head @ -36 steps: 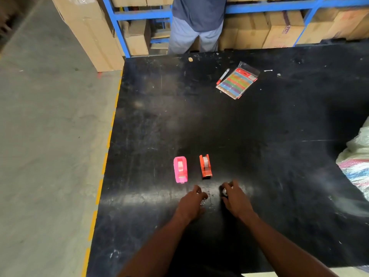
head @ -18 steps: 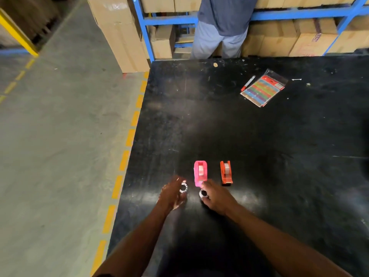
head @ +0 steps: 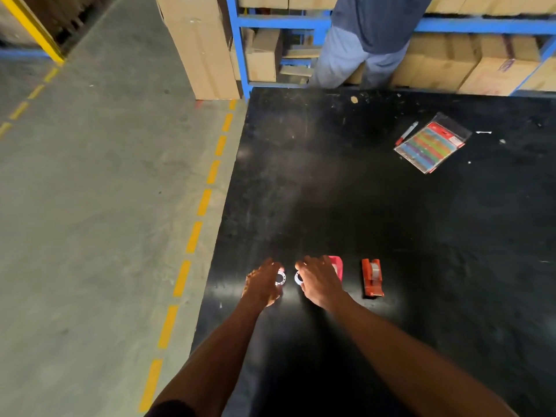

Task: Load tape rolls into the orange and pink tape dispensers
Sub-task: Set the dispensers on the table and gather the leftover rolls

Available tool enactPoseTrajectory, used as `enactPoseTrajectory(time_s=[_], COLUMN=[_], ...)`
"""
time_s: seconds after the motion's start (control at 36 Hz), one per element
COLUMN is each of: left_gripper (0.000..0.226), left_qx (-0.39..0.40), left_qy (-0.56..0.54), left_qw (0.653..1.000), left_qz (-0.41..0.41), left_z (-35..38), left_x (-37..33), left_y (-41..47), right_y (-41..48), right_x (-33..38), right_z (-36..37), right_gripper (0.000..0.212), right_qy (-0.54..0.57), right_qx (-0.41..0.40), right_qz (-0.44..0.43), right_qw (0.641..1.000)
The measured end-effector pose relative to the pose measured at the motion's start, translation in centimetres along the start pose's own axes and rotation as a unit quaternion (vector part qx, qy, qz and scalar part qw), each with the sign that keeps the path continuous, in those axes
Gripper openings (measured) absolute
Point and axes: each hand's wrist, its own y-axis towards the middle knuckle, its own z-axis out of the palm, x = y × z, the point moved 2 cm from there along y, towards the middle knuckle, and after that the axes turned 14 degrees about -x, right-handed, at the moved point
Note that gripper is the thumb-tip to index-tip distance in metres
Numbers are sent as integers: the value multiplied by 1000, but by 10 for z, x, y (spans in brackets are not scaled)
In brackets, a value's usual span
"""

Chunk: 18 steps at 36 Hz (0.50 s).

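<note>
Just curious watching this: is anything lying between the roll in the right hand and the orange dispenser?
Yes. The pink dispenser sits between the right hand, with its tape roll, and the orange dispenser, partly hidden by that hand. Beyond it is only bare black table.

**Dispensers and rolls near the table's left edge**

The orange dispenser [head: 372, 277] lies flat, a clear roll seated in it. Left of it, the pink dispenser [head: 337, 265] is mostly hidden (only its far end shows). Two small white-cored tape rolls [head: 280, 279] [head: 298, 278] sit side by side nearest the black table's [head: 331, 191] left edge.
</note>
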Motion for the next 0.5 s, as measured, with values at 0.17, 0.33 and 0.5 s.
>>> enactPoseTrajectory(time_s=[0.17,0.33,0.5], left_gripper=[41,46,50], left_qx=[13,15,9], left_qy=[-1,-4,-32], left_qw=[1000,999,999], left_qz=[20,48,40], left_z=[5,8,9], left_x=[10,16,14], left_y=[10,12,8], right_y=[10,9,5], right_x=[12,16,19], right_z=[5,8,3], right_gripper=[32,35,38], right_qy=[-26,-52,-65], right_qx=[15,16,31], right_qz=[-11,14,27], right_qw=[1000,998,997])
